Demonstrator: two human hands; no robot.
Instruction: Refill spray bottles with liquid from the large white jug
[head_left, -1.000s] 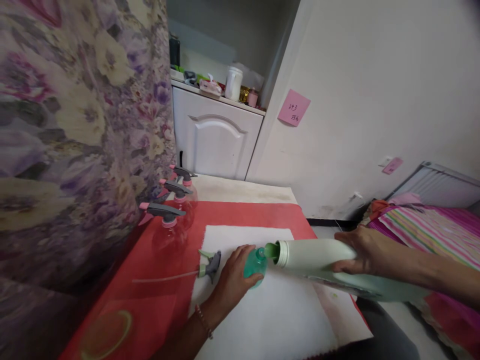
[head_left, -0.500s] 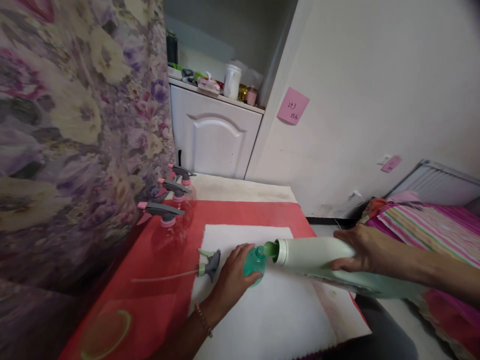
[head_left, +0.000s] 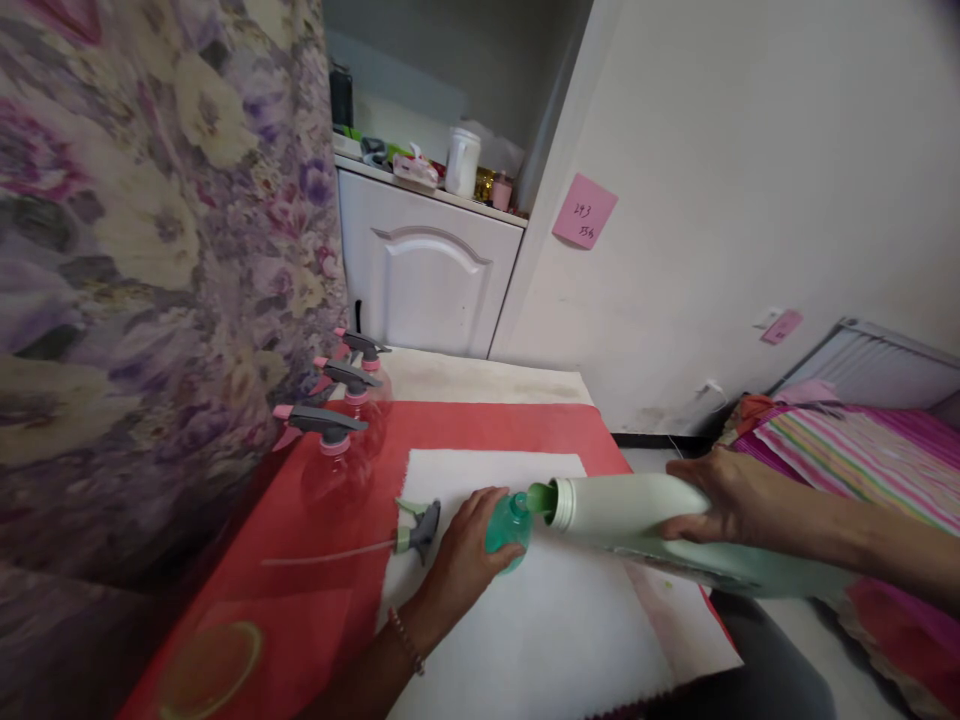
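My left hand (head_left: 472, 545) is wrapped round a small green bottle (head_left: 511, 532) with an open neck, over a white cloth (head_left: 555, 625). My right hand (head_left: 709, 500) grips a large pale green jug (head_left: 622, 505), tilted on its side. The jug's spout (head_left: 540, 497) meets the small bottle's mouth; whether liquid is flowing is too small to tell. Left of my left hand lies a grey and green spray head (head_left: 420, 533) with a thin clear tube. Three clear pink spray bottles stand at the table's left, the nearest one (head_left: 336, 480) in front.
A red cover (head_left: 480, 425) lies on the table under the cloth. A round lid-like shape (head_left: 214, 665) is at the lower left. A floral curtain (head_left: 165, 250) hangs on the left. Behind are a white cabinet (head_left: 427, 270) and wall; a bed (head_left: 862, 440) is at the right.
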